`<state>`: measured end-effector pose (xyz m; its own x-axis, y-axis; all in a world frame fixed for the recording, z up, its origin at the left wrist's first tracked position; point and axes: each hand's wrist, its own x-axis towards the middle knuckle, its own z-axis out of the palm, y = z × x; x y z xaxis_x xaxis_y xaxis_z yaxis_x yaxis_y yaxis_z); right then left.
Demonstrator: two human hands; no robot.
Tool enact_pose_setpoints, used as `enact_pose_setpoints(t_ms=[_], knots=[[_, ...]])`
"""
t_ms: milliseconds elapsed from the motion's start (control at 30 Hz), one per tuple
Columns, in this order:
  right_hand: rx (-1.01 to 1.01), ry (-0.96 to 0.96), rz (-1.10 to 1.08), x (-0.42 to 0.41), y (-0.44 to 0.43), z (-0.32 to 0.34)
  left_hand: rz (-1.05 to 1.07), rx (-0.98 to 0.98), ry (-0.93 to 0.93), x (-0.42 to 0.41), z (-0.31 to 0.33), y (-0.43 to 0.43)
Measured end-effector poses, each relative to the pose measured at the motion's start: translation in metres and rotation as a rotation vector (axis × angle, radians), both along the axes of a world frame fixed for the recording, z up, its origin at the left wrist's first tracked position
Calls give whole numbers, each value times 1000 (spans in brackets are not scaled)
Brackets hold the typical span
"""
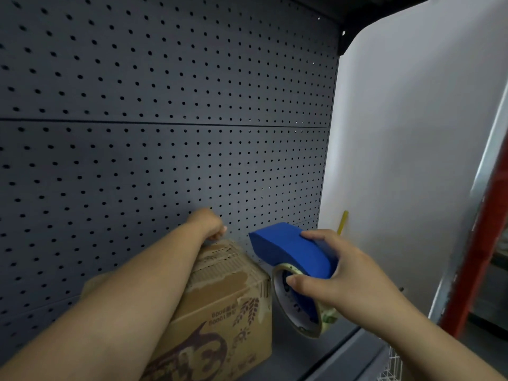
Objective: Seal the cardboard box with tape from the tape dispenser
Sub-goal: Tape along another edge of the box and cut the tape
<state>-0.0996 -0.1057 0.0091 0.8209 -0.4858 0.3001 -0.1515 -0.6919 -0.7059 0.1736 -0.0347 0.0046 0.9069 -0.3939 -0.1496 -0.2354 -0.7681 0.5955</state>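
I am reaching my left hand [209,223] over the far top edge of the cardboard box [220,303], which is sitting in the lower middle of the frame on a grey shelf [297,361] against the perforated back panel [165,105]. My fingers are curling down behind that edge, so I cannot tell whether they are pinching anything or only pressing on the board. My forearm is lying across the box top.

My right hand [332,281] is gripping the tape dispenser [294,259] just right of the box, in the lower right of centre, with my fingers wrapping over its blue housing and my thumb pressing on the hub of the tape roll [299,303]. The dispenser is hanging clear of the box, not touching it as far as I can see.

I am judging the box to be light and fairly stiff at its edges but soft in the middle of the flaps; its top skin is already looking torn and rough, so fresh tape may be gripping poorly there. I am thinking the far edge and corners are the best places to hold it steady. The dispenser is looking rigid and easy to grip by its housing, while the roll is free to turn, so my thumb is braking it. The cutting end is probably sharp, and I am keeping my fingers away from it.
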Motion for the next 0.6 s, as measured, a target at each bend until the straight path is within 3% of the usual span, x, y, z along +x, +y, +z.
enact_pose_setpoints(t_ms=[133, 400, 500, 600], knots=[[-10, 24, -8, 2, 1, -3, -66, 194, -154, 1, -8, -1], [27, 10, -38, 2, 5, -9, -182, 349, -160, 11, -15, -1], [33, 0, -39, 3, 5, -11, -164, 354, -320, 12, -14, 1], [45, -15, -37, 2, 4, -10, -321, 226, -577, 3, -10, 3]])
